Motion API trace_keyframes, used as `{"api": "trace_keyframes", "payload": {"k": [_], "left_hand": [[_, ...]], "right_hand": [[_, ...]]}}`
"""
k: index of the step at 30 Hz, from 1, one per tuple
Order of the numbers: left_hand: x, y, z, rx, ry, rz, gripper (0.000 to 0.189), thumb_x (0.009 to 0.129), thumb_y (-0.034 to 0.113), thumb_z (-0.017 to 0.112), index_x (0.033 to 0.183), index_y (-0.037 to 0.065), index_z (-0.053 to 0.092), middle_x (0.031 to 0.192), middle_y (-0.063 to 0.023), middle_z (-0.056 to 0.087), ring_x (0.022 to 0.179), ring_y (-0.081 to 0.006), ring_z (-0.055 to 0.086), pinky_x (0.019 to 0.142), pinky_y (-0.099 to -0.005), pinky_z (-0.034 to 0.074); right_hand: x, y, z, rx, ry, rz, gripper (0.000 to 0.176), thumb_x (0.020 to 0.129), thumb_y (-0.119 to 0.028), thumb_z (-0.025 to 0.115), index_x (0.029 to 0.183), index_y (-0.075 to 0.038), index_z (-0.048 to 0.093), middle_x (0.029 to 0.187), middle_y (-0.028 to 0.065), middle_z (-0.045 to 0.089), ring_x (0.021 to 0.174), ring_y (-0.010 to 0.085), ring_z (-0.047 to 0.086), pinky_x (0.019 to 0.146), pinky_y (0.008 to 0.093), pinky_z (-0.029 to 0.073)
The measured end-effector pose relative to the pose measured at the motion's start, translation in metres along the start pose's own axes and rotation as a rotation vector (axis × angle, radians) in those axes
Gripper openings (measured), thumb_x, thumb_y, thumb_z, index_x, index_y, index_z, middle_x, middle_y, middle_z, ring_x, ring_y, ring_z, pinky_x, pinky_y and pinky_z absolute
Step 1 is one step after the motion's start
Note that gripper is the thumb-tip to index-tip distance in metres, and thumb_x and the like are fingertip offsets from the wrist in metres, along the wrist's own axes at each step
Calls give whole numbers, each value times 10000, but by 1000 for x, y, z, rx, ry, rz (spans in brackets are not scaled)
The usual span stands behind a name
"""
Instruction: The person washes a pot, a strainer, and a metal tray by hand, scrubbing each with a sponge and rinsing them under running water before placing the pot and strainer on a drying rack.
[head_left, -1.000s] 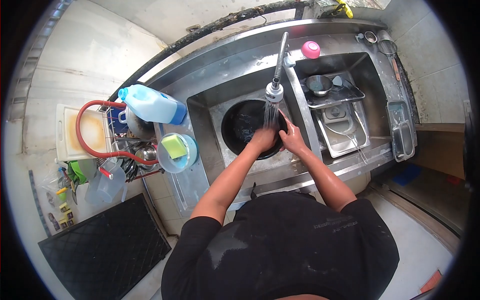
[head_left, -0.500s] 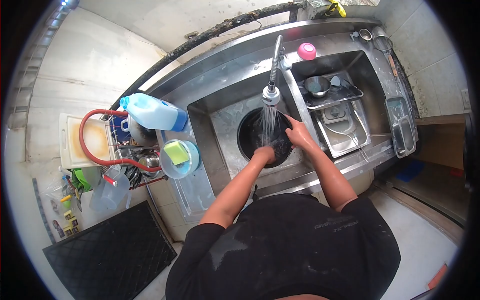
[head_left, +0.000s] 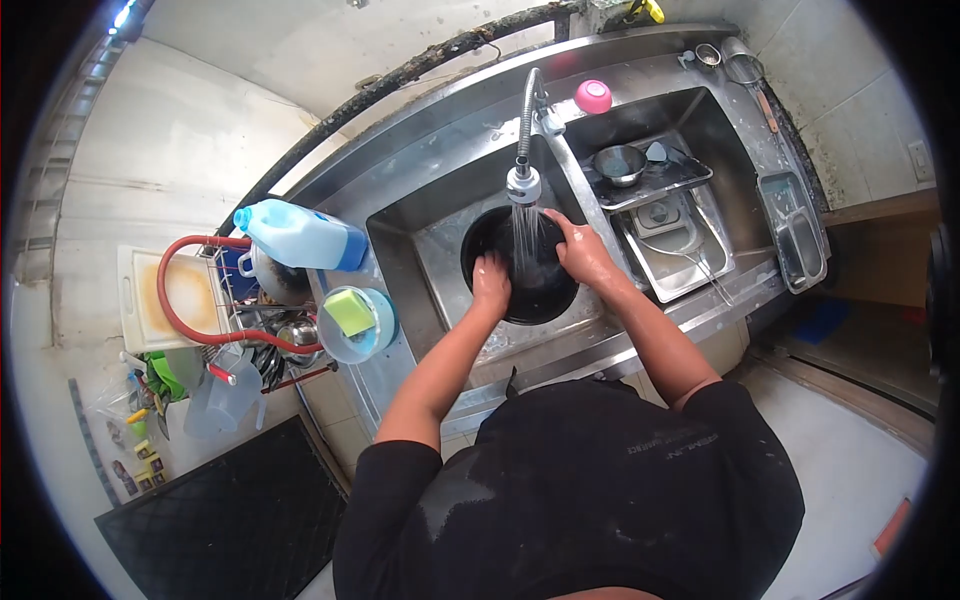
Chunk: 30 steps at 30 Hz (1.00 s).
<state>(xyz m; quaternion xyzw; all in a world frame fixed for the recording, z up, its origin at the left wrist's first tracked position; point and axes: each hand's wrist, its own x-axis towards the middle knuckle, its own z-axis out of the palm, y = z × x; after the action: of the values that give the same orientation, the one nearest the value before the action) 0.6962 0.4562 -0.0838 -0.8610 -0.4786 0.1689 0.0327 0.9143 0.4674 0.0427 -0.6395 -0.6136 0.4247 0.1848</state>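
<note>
- The steel worktop (head_left: 450,130) has two basins; no maker's mark can be read on it.
- The person's black shirt (head_left: 600,500) carries a line of pale grey lettering on its right side, too faint to read.
- The black pan (head_left: 535,290) sits in the left basin (head_left: 410,250), hard against the divider between the basins. It is round, its mouth faces up, and no handle shows, so it has no long axis to name. It may lean slightly toward the worktop's front edge, but the lens bends the view too much to be sure.
- The blue jug (head_left: 300,237) lies on its side at the worktop's left end, cap pointing away from the basins; any label is hidden.
- A clear bowl (head_left: 375,335) holding a green-yellow sponge (head_left: 350,312) stands at the left basin's front left corner.
- The left hand (head_left: 490,280) lies flat on the pan's left rim, fingers pressed together and pointing at the back edge. Half a second ago it was at the near rim, under the water.
- The right hand (head_left: 580,250) covers the pan's right rim as before, fingers spread; whether they grip it I cannot tell.
- The tap head (head_left: 522,186) sprays between the two hands into the pan.
- A pink bowl (head_left: 593,96) sits upside down on the back edge behind the right basin (head_left: 700,120).
</note>
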Motion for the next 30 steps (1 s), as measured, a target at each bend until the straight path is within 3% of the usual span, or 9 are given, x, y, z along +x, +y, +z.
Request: {"api": "trace_keyframes", "payload": {"k": [3, 6, 10, 12, 17, 22, 25, 28, 30], "left_hand": [[6, 21, 12, -712, -511, 116, 404, 888, 277, 521, 1215, 70, 634, 1302, -149, 592, 1213, -320, 554, 988, -429, 452], [11, 28, -13, -1415, -504, 272, 464, 877, 335, 534, 1247, 67, 612, 1292, -165, 602, 1222, -334, 552, 1012, -416, 449], [17, 9, -46, -501, -520, -14, 374, 857, 293, 589, 1157, 88, 677, 1191, -151, 661, 1129, -294, 623, 947, -395, 496], [27, -5, 14, -273, -171, -53, 263, 853, 320, 587, 896, 116, 747, 1055, -99, 682, 1049, -237, 634, 870, -407, 502], [39, -13, -32, 250, 114, 122, 263, 864, 222, 520, 993, 159, 740, 1026, -17, 642, 1147, -179, 485, 954, -372, 359], [42, -39, -42, 321, 168, 440, 362, 870, 247, 513, 1191, 146, 648, 1309, -16, 562, 1204, -196, 456, 984, -365, 343], [11, -18, -50, 227, 100, 35, 424, 860, 259, 504, 1253, 141, 613, 1349, -53, 534, 1274, -199, 405, 1040, -347, 315], [4, 14, -53, -230, -525, -70, 401, 890, 251, 516, 1248, 105, 623, 1370, -120, 520, 1206, -251, 514, 951, -367, 429], [-4, 24, -51, -390, -532, 40, 369, 913, 245, 493, 1221, 102, 638, 1381, -120, 515, 1167, -271, 559, 915, -404, 464]], "right_hand": [[9, 19, 16, 43, 182, -227, 600, 796, 25, 503, 1383, -98, 476, 725, 223, 655, 494, 293, 641, 469, 391, 523], [-4, -2, 2, 139, 66, -61, 592, 801, 25, 501, 1381, -95, 478, 743, 220, 655, 509, 287, 646, 469, 392, 528], [-16, -10, 0, 133, 37, -11, 593, 815, 25, 486, 1395, -93, 459, 750, 224, 649, 494, 274, 640, 462, 379, 539], [-21, -15, -10, 142, 52, 13, 600, 812, 21, 491, 1401, -87, 449, 757, 225, 651, 494, 275, 640, 463, 378, 544], [-15, -11, -20, 141, 11, 52, 622, 783, 2, 543, 1395, -18, 431, 804, 253, 669, 536, 311, 667, 544, 412, 563], [-14, -17, -29, 26, -2, 3, 612, 789, 11, 544, 1391, -44, 443, 829, 251, 669, 613, 308, 690, 553, 410, 573], [-13, -27, -40, 128, 22, -34, 589, 807, 42, 499, 1379, -95, 473, 803, 234, 667, 571, 278, 677, 525, 392, 570], [-2, -20, -20, 155, 63, -58, 578, 802, 32, 496, 1369, -82, 488, 758, 214, 667, 478, 261, 629, 452, 371, 543], [-1, -17, -15, 180, 39, -60, 578, 801, 39, 495, 1367, -79, 489, 747, 215, 663, 474, 261, 629, 450, 373, 542]]}}
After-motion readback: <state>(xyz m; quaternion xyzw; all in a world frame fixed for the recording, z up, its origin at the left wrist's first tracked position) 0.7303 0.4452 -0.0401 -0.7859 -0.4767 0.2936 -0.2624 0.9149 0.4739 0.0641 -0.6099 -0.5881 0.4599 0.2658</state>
